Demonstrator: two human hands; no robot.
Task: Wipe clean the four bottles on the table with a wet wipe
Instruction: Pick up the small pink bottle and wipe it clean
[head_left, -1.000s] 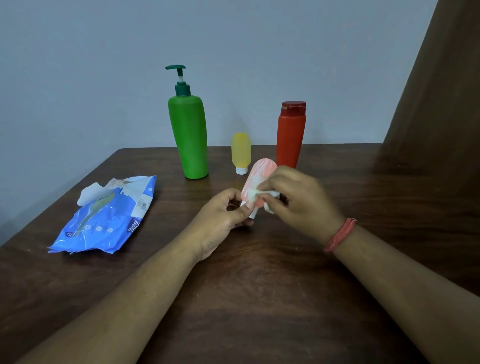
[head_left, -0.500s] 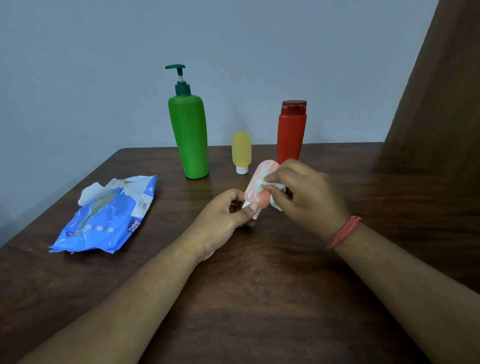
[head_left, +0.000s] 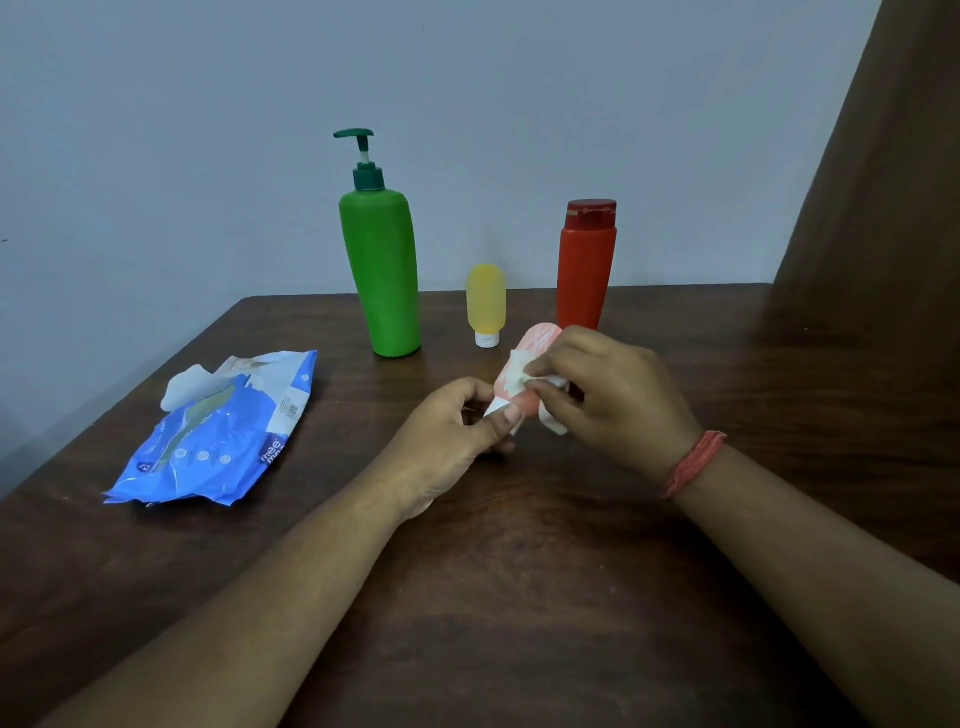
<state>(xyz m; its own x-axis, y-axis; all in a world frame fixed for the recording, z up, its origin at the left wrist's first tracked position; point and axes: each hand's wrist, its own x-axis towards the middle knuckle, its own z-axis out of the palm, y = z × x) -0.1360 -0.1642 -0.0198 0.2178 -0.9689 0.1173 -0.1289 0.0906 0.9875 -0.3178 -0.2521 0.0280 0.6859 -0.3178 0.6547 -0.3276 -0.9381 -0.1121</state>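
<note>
A small pink bottle (head_left: 535, 343) is tilted above the middle of the table, cap end down. My left hand (head_left: 452, 431) pinches its white cap between thumb and fingers. My right hand (head_left: 608, 395) holds a white wet wipe (head_left: 519, 376) wrapped against the bottle's side. Behind them a tall green pump bottle (head_left: 382, 275), a small yellow bottle (head_left: 485, 301) and a red bottle (head_left: 584, 270) stand upright in a row on the wooden table (head_left: 519, 597).
A blue pack of wet wipes (head_left: 218, 436) lies at the table's left, its flap open and a wipe sticking out. A grey wall is behind the table. A brown curtain (head_left: 883, 208) hangs at the far right.
My right hand has slid the wipe along the pink bottle, up toward its rounded end and back a little. The left hand keeps its hold on the cap.
</note>
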